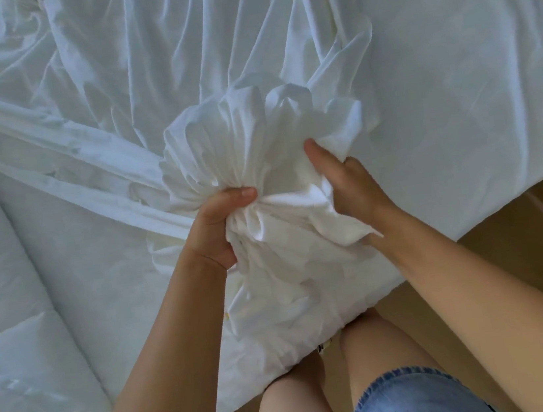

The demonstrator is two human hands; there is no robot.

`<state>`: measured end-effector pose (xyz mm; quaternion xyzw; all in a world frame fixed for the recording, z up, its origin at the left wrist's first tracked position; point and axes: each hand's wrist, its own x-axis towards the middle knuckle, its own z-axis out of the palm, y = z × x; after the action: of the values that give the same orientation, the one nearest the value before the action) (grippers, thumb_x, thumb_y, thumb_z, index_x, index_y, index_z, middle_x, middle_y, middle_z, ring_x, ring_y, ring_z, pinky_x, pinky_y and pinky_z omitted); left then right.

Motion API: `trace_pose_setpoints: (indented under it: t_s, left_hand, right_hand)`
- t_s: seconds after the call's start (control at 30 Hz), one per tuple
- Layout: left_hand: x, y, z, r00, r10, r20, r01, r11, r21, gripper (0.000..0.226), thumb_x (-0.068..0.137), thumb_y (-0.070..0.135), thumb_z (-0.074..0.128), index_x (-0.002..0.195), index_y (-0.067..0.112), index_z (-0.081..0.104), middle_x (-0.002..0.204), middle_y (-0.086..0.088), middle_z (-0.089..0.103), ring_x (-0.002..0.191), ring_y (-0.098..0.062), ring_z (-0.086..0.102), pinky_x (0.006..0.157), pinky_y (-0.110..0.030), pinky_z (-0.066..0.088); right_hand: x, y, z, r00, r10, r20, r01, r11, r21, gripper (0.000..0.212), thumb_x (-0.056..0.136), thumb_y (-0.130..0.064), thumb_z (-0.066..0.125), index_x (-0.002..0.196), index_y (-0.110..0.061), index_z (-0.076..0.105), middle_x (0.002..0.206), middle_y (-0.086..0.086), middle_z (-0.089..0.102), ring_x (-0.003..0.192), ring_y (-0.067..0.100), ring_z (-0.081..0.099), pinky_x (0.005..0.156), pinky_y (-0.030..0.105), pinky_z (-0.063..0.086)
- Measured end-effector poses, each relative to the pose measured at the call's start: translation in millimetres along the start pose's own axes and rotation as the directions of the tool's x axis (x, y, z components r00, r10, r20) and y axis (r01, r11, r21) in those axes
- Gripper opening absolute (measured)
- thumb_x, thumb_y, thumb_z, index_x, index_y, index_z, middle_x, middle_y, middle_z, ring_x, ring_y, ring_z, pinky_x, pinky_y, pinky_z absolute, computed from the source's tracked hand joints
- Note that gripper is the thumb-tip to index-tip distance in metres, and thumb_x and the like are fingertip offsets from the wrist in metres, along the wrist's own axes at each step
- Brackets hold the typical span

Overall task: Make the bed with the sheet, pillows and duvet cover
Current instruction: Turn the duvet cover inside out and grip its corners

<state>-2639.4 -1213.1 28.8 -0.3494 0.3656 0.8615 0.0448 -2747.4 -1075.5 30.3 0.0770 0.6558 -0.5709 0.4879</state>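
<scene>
White crumpled fabric duvet cover [253, 132] lies bunched over the near corner of the white-sheeted bed [458, 112], held between both hands. Left hand [220, 224] grips the gathered neck, fingers curled round it. Right hand [350, 188] clutches the bunch's right side, thumb on top.

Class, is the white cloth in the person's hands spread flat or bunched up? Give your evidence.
Bunched up: the left hand and right hand grip gathered folds of the cloth.
</scene>
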Motion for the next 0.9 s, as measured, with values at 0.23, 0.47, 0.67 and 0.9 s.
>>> trace_pose_setpoints:
  t_s: [0.23,0.47,0.67,0.9]
  left_hand:
    - [-6,-15,-6,1.000,0.001,-0.015,-0.004,0.986,-0.169,0.034,0.039,0.005,0.065,0.071,0.010,0.073,0.063,-0.005,0.066,0.059,-0.020,0.067,0.055,-0.028,0.055]
    - [-23,-20,-14,0.962,-0.269,-0.056,0.272,0.959,0.072,0.050,0.037,0.007,0.071,0.087,0.009,0.071,0.078,-0.008,0.071,0.073,-0.025,0.070,0.059,-0.034,0.056]
    - [-24,-24,-7,0.974,-0.226,-0.025,0.227,0.973,0.043,0.061,0.029,0.023,0.094,0.086,0.013,0.076,0.083,-0.008,0.072,0.076,-0.024,0.071,0.063,-0.032,0.056]
    - [-21,-21,-4,0.999,-0.028,-0.039,0.024,0.994,-0.108,0.058,0.029,0.020,0.092,0.084,0.012,0.076,0.080,-0.007,0.071,0.075,-0.023,0.069,0.066,-0.033,0.057]
  right_hand:
    - [-27,26,-7,0.998,0.063,0.016,-0.065,0.968,0.241,0.023,0.094,-0.038,0.051,0.094,-0.021,0.067,0.094,-0.001,0.074,0.088,0.013,0.070,0.072,0.025,0.056]
    - [-15,-2,8,0.937,-0.064,0.343,-0.158,0.799,0.581,0.044,0.095,-0.048,0.034,0.109,-0.019,0.064,0.112,-0.002,0.069,0.111,0.012,0.062,0.088,0.022,0.052]
    - [-23,29,22,0.974,-0.088,0.211,0.080,0.996,0.046,0.041,0.100,-0.044,0.030,0.134,-0.027,0.046,0.131,-0.015,0.055,0.122,-0.003,0.047,0.107,0.022,0.034]
    - [-33,34,17,0.972,-0.226,-0.062,0.227,0.974,0.005,0.024,0.090,-0.040,0.057,0.085,-0.018,0.066,0.080,-0.001,0.069,0.074,0.005,0.065,0.065,0.016,0.052]
